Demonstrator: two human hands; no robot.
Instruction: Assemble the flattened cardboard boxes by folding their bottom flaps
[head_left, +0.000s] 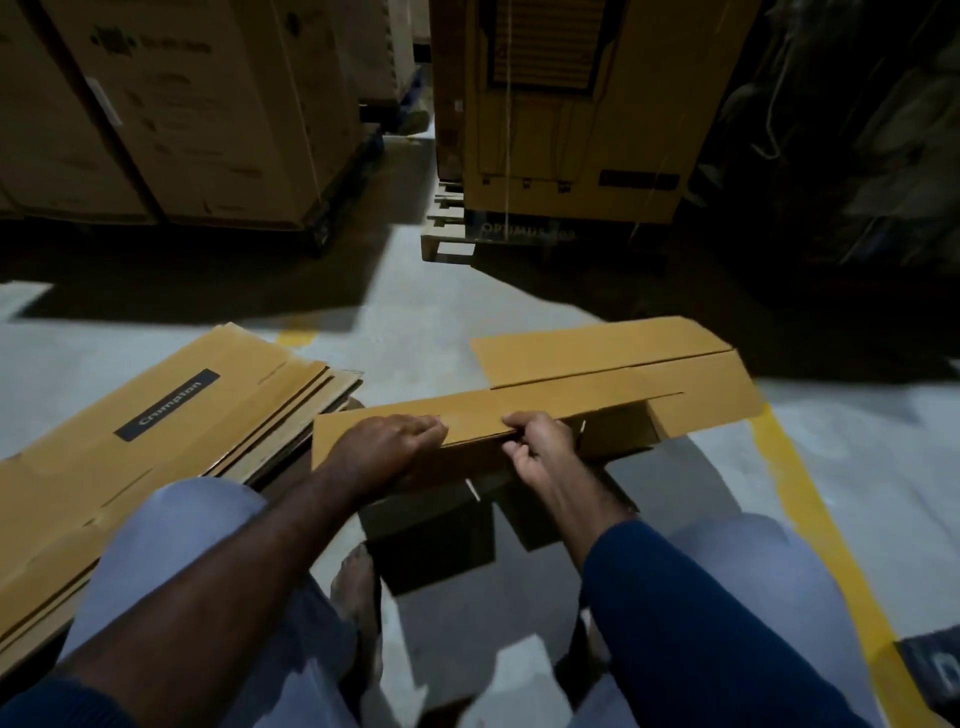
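The long brown cardboard box lay on the grey concrete floor before my knees, its bottom flaps half folded. My right hand pinched the near flap's edge, and my left hand curled over it alongside. Next, I judged, that flap needed pressing flat. The stack of flattened brown boxes lay to my left.

A grey concrete floor is seen across the middle of the frame, dimly lit and crossed by hard shadows. A yellow painted line is laid along it at the right, and a short yellow mark left of centre. Large brown cartons are stacked at the upper left. At the upper centre a tall printed carton is set on a wooden pallet. Dark wrapped goods are barely made out at the upper right.
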